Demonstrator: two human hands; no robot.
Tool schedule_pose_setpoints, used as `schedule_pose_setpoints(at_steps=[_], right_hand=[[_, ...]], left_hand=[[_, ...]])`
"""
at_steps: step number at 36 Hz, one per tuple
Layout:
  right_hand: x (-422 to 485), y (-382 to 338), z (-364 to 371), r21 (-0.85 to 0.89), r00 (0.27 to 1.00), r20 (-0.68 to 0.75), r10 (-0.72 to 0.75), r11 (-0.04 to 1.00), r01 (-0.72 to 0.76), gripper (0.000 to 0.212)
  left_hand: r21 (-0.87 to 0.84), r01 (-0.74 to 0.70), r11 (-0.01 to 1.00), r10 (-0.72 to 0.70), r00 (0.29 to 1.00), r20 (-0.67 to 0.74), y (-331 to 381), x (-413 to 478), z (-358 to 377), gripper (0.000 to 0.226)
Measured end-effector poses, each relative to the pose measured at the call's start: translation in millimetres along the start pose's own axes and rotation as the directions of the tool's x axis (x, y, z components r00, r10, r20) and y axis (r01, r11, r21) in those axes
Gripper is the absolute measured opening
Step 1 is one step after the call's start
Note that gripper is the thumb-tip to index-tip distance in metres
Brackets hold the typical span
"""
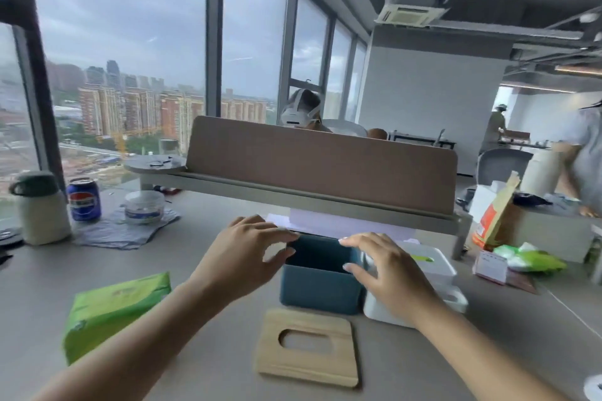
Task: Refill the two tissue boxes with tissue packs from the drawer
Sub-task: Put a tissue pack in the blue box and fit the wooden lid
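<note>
A blue tissue box (321,288) stands open-topped in the middle of the desk, its inside dark. Its wooden lid (308,348) with an oval slot lies flat in front of it. A white tissue box (433,267) sits directly to its right. My left hand (250,254) hovers at the blue box's left rim with fingers spread, holding nothing. Over the right rim, my right hand (384,267) is spread and partly covers the white box. A green tissue pack (114,306) lies on the desk to the left.
A low shelf with a brown divider panel (322,169) runs behind the boxes. At the left stand a thermos (40,208), a cola can (84,200) and a plastic tub on a cloth. More green packs (534,259) and an orange bag lie at right. People are beyond.
</note>
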State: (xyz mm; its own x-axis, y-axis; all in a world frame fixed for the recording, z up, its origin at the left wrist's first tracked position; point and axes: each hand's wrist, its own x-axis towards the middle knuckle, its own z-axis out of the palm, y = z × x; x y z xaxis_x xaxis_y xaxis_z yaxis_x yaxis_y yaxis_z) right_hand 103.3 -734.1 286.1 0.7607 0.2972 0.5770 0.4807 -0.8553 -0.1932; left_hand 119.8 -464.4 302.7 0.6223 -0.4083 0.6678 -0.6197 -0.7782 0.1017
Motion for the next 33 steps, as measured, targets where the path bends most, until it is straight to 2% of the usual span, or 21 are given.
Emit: schedule_pose_setpoints(at_steps=[6,13,17,22,24,27,33], right_hand=[[56,-71,62,0.175,0.981,0.098,-0.166,0.973,0.147,0.037],[96,-136,132,0.262,0.901,0.286,-0.325,0.931,0.253,0.049],[108,-161,163,0.31,0.858,0.367,-0.359,0.917,0.25,0.061],[117,-178,193,0.325,0.765,0.541,-0.35,0.926,0.193,0.097],[119,-182,199,0.328,0.733,0.588,-0.341,0.929,0.169,0.106],[121,-186,207,0.33,0.704,0.625,-0.337,0.932,0.153,0.108],[123,-183,215,0.339,0.708,0.619,-0.341,0.929,0.151,0.102]], left_hand=[[0.092,0.129,0.987,-0.131,0.991,0.015,-77,-41,-58,0.036],[0.18,0.303,0.936,-0.328,0.935,0.132,-138,-100,-84,0.049],[0.207,0.387,0.899,-0.432,0.862,0.266,-162,-126,-83,0.073],[0.195,0.485,0.852,-0.517,0.724,0.456,-182,-147,-74,0.112],[0.164,0.533,0.83,-0.534,0.673,0.512,-186,-152,-69,0.12],[0.109,0.577,0.81,-0.534,0.646,0.545,-189,-156,-63,0.122],[0.056,0.597,0.801,-0.522,0.648,0.555,-191,-155,-56,0.102]])
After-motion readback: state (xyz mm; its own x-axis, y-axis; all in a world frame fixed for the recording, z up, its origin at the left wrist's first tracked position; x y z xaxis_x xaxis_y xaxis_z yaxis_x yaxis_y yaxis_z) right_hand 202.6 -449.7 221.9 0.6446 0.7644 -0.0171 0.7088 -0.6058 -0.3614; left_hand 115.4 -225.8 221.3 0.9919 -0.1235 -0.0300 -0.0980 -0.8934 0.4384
